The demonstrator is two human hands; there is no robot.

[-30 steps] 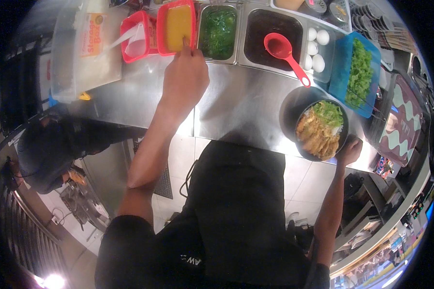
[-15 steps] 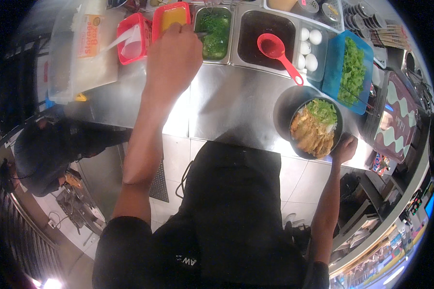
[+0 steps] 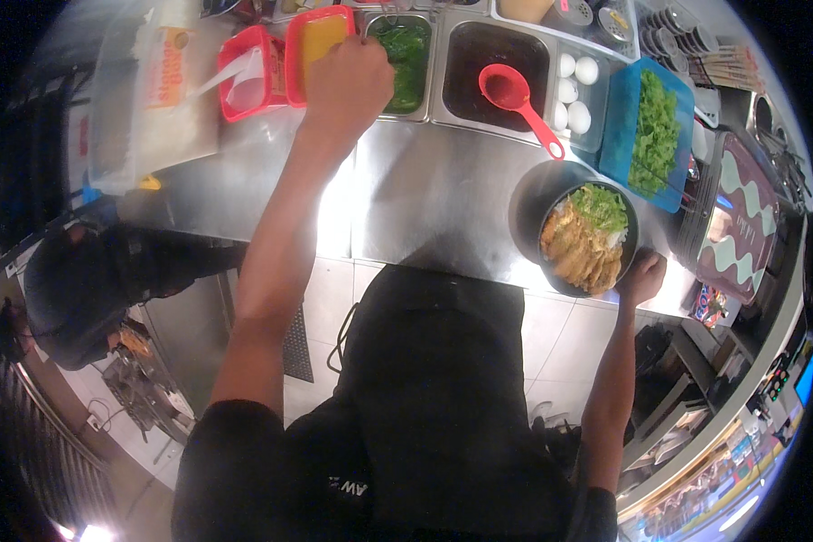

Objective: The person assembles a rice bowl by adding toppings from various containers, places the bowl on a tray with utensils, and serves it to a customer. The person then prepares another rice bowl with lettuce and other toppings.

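Observation:
My left hand [image 3: 350,83] is closed, knuckles up, at the near left edge of a metal container of chopped green onions [image 3: 404,63]. Its fingertips are turned away, so what they hold, if anything, is hidden. Beside it stands a red tub of yellow liquid [image 3: 323,34]. On the right, a dark bowl [image 3: 547,264] stands on the steel counter, topped with sliced fried cutlet [image 3: 580,255], chopped green onions [image 3: 598,206] and some white rice. My right hand [image 3: 643,277] is closed in a fist against the bowl's lower right side, with nothing visible in it.
A red ladle [image 3: 506,88] lies across a container of dark sauce [image 3: 463,63]. Farther right are white eggs [image 3: 578,117] and a blue tub of lettuce [image 3: 655,135]. A large clear bin [image 3: 122,135] stands at the left. Another person [image 3: 72,289] is at the far left.
My left hand has shifted slightly right along the green onion container. A dark utensil tip seen beside it before is now out of sight. My right hand and the bowl keep their places.

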